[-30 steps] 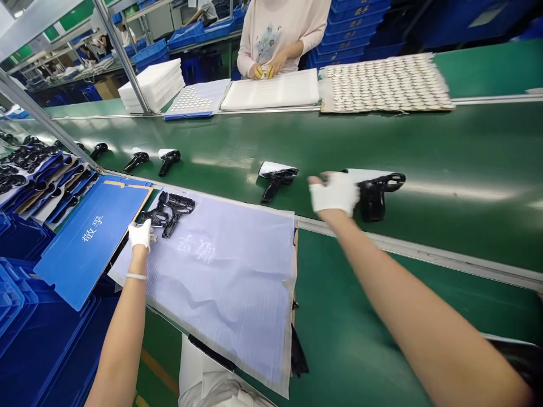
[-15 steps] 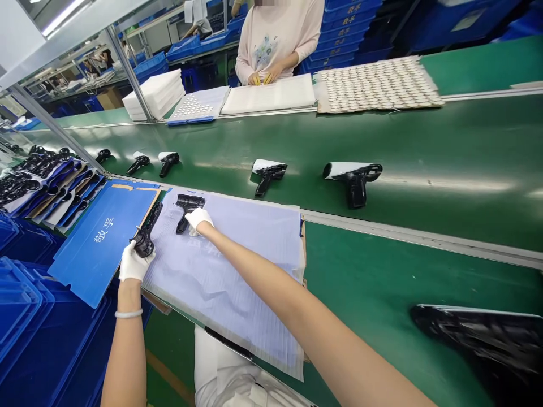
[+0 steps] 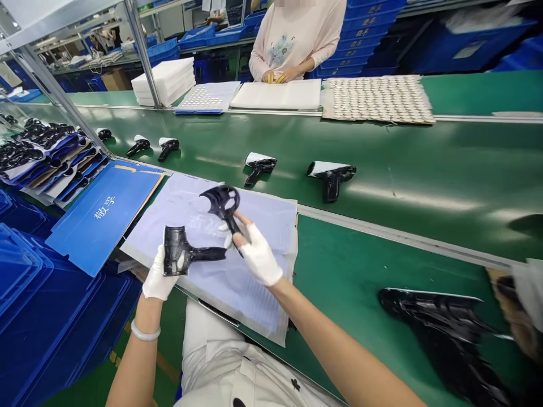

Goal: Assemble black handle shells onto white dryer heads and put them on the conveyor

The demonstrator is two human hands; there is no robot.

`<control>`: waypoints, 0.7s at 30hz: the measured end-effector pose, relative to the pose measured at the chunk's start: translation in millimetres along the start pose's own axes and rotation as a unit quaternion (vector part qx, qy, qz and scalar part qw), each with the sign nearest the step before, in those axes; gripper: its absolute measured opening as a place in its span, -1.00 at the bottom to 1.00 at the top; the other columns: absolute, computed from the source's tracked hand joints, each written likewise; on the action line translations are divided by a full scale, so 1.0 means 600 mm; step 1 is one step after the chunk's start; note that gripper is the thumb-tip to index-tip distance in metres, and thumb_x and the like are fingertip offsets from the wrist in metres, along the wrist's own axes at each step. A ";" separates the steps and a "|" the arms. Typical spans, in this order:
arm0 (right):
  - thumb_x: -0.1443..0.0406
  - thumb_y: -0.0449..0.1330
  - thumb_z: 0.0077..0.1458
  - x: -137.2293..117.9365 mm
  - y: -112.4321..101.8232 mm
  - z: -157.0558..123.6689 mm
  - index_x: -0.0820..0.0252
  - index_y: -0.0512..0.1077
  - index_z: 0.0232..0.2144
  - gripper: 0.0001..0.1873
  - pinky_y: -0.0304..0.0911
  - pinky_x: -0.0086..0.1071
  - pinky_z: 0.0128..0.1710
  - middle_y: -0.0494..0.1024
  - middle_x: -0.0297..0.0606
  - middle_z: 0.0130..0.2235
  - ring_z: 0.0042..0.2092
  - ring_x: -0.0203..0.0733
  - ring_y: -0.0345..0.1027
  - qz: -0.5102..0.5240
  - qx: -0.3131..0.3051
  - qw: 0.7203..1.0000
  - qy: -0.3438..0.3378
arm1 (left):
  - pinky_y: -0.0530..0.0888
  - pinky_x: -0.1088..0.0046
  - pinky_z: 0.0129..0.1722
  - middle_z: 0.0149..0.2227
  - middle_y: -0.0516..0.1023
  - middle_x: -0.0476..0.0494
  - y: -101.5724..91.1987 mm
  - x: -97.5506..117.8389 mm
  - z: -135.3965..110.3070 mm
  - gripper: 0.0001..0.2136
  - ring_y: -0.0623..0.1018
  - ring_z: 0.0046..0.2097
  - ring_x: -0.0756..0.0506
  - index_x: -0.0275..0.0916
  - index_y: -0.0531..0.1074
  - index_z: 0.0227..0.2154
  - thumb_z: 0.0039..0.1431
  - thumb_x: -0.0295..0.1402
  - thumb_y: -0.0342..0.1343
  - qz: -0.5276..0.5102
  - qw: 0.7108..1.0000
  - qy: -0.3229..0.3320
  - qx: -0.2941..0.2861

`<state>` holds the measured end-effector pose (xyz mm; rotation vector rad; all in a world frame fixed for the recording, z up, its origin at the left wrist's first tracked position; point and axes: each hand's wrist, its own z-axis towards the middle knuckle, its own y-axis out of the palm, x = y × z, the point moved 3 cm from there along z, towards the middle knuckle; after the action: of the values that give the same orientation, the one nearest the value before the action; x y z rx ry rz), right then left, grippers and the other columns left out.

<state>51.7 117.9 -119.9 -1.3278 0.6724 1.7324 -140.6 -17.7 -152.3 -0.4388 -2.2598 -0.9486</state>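
My left hand (image 3: 160, 278), in a white glove with bare forearm, is closed on a black hair dryer shell half (image 3: 175, 251); its handle points right. My right hand (image 3: 259, 257), in a white glove with some bare fingertips, grips a second black shell half (image 3: 221, 202) by its handle, barrel end up. Both pieces are held above a pale, bluish-white foam sheet (image 3: 254, 299), the two handles close together. Whether the handles touch I cannot tell.
Black-and-white hair dryer bodies (image 3: 332, 176) lie along the green conveyor (image 3: 424, 164). A large black part (image 3: 441, 316) rests at the right. Left are a blue board (image 3: 106, 209), blue bins (image 3: 25, 282) and stacked black parts (image 3: 25, 152). A co-worker (image 3: 297, 39) works opposite.
My right hand has lifted a shell half off the foam sheet and brought it nearer. My left hand has moved right and turned its shell half. The view has shifted, and dryers appear further left.
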 end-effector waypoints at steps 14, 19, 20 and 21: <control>0.49 0.00 0.24 -0.025 -0.007 -0.135 0.05 0.19 0.22 -0.47 0.38 -0.16 -0.13 0.56 -0.12 -0.07 -0.08 -0.09 0.45 -0.400 0.010 0.874 -0.276 | 0.29 0.12 0.30 0.13 0.55 -0.25 0.057 -0.046 -0.069 -0.43 0.40 0.27 -0.34 -0.19 0.55 0.01 0.04 0.10 0.24 0.185 0.965 0.084 -0.165; 0.49 0.02 0.25 -0.033 -0.006 -0.136 0.09 0.21 0.19 -0.51 0.38 -0.22 -0.17 0.56 -0.12 -0.10 -0.11 -0.12 0.45 -0.418 -0.006 0.866 -0.275 | 0.28 0.10 0.31 0.14 0.53 -0.30 0.077 -0.041 -0.084 -0.35 0.39 0.27 -0.35 -0.22 0.52 0.04 0.01 0.15 0.23 0.213 0.954 0.101 -0.188; 0.50 0.02 0.25 -0.035 -0.004 -0.136 0.10 0.21 0.18 -0.52 0.37 -0.25 -0.19 0.56 -0.13 -0.12 -0.13 -0.13 0.45 -0.426 -0.010 0.862 -0.276 | 0.30 0.07 0.30 0.13 0.54 -0.31 0.082 -0.038 -0.087 -0.34 0.42 0.25 -0.37 -0.22 0.53 0.03 -0.03 0.16 0.25 0.218 0.951 0.097 -0.198; 0.51 0.01 0.26 -0.037 -0.002 -0.135 0.10 0.21 0.18 -0.52 0.35 -0.27 -0.22 0.56 -0.14 -0.15 -0.16 -0.14 0.44 -0.435 -0.016 0.857 -0.276 | 0.32 0.04 0.28 0.11 0.55 -0.30 0.087 -0.036 -0.091 -0.33 0.45 0.22 -0.38 -0.21 0.54 0.01 -0.09 0.15 0.29 0.224 0.948 0.090 -0.208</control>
<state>95.9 46.5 -123.1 -0.8515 -0.2793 1.2378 -74.4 -23.1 -110.7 -0.9621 -1.6826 -1.1598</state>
